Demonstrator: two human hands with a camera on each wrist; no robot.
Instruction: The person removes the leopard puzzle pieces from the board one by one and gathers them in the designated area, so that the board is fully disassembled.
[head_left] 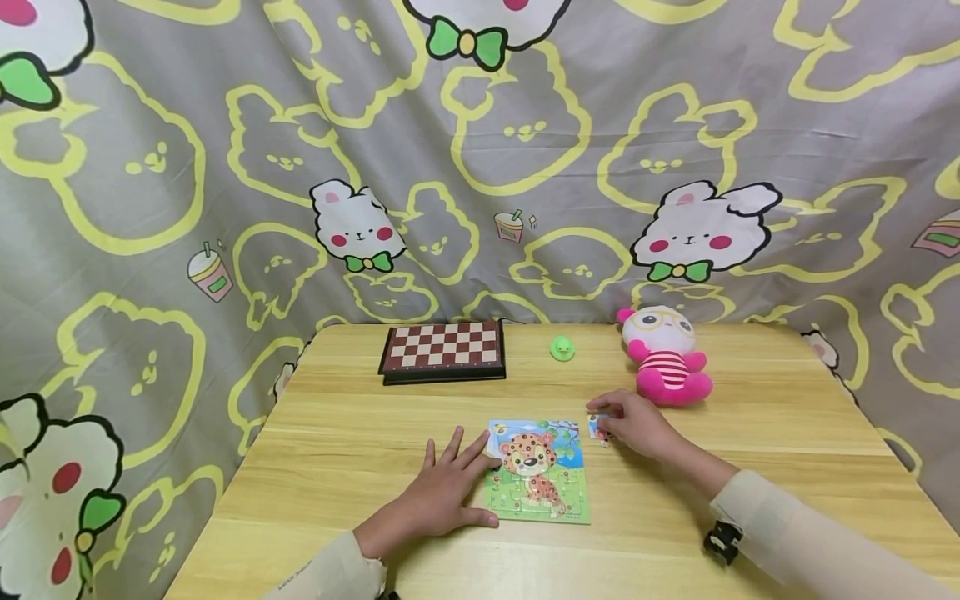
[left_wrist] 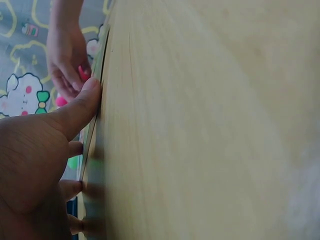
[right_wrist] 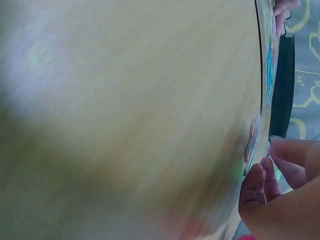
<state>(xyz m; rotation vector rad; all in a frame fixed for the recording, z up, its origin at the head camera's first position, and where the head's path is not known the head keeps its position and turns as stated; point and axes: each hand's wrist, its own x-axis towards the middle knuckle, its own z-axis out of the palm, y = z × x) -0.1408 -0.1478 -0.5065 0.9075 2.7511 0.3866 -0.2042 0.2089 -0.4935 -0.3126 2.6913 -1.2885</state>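
A square jigsaw puzzle with a cartoon leopard on grass lies flat on the table. My left hand rests at its left side with fingers spread, the thumb by the lower left corner. In the left wrist view, the thumb of the left hand touches the puzzle's edge. Just right of the puzzle, my right hand holds a small puzzle piece between thumb and fingers at the tabletop. The right wrist view shows the puzzle piece low beside the curled fingers of the right hand.
Behind the puzzle lies a checkered board with a dark edge. A small green duck toy stands to its right. The pink plush toy sits farther right, near the right hand. A patterned curtain hangs beyond the wooden table.
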